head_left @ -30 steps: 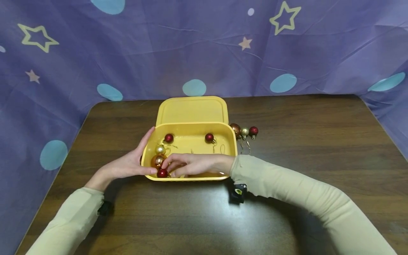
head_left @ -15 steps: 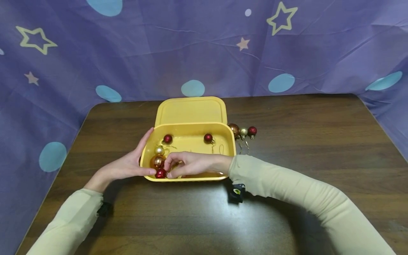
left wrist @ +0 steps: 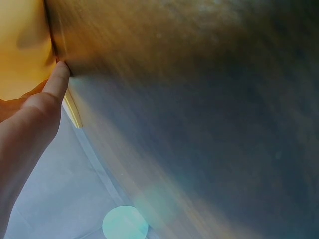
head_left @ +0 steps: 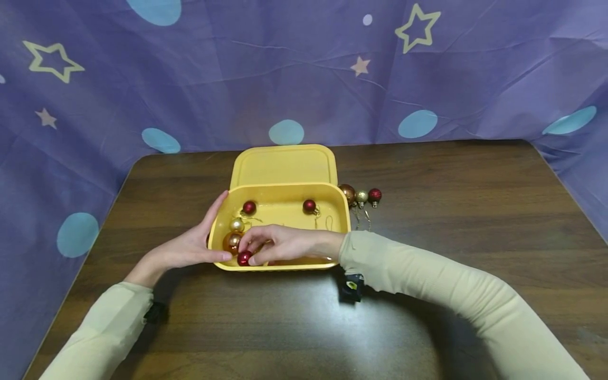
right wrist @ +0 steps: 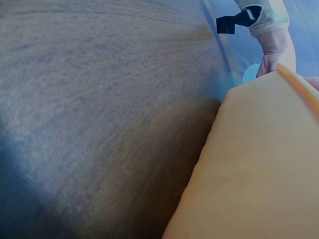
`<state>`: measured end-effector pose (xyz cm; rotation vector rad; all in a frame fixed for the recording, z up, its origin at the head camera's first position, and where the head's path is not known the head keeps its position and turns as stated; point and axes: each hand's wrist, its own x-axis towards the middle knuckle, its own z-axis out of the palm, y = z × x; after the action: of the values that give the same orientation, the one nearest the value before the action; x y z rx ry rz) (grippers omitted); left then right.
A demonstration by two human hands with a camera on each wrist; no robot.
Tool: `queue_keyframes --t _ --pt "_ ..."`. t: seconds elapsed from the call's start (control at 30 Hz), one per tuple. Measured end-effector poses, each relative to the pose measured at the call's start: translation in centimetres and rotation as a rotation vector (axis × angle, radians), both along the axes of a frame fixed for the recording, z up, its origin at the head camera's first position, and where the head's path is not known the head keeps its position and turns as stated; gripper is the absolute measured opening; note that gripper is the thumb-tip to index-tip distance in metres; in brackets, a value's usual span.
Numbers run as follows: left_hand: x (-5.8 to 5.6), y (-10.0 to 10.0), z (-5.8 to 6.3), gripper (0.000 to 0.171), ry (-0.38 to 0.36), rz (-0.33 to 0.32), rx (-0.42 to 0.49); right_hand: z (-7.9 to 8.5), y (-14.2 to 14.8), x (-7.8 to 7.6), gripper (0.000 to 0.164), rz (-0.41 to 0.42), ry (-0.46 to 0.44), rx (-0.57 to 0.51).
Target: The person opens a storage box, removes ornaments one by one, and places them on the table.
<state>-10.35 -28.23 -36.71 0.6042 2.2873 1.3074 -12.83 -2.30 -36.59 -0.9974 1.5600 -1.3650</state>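
A yellow plastic box point(head_left: 349, 221) stands on the table with Christmas baubles in it. My left hand point(head_left: 192, 247) grips its left side, thumb over the front-left rim and fingers along the outer wall; in the left wrist view a fingertip point(left wrist: 62, 68) presses that wall. Reaching in over the right rim, my right hand point(head_left: 285, 243) pinches a shiny red bauble point(head_left: 244, 258) in the front-left part. Behind that bauble lie a copper bauble point(head_left: 233, 241) and a small gold bauble point(head_left: 237, 224). Two dark red baubles point(head_left: 249, 207) rest along the box's back. The right wrist view hides my right hand.
A yellow lid point(head_left: 285, 164) lies directly behind the box. To the box's right sit a copper bauble point(head_left: 347, 193), a glittery gold one point(head_left: 362, 197) and a glittery red one point(head_left: 374, 196), with strings toward the front. A purple patterned cloth point(head_left: 304, 74) hangs behind the wooden table point(head_left: 451, 211).
The shiny red bauble has shifted slightly right, away from my left thumb. My right fingers have moved from its side to over it. My left hand keeps its place on the box.
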Motion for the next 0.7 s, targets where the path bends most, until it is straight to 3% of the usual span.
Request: queue_keyframes --t 0.3,0.5,0.7 --pt "0.0 0.1 0.0 0.117 0.002 0.001 0.000 0.1 0.5 -0.1 0.029 -0.034 -0.027 0.005" --pt "0.0 0.1 -0.1 0.118 0.048 -0.001 -0.002 0.8 2.0 -0.6 0.030 -0.064 -0.020 0.001" --pt "0.1 0.0 -0.1 0.120 0.124 0.013 -0.036 1.8 4.5 -1.4 0.033 -0.135 0.043 -0.017"
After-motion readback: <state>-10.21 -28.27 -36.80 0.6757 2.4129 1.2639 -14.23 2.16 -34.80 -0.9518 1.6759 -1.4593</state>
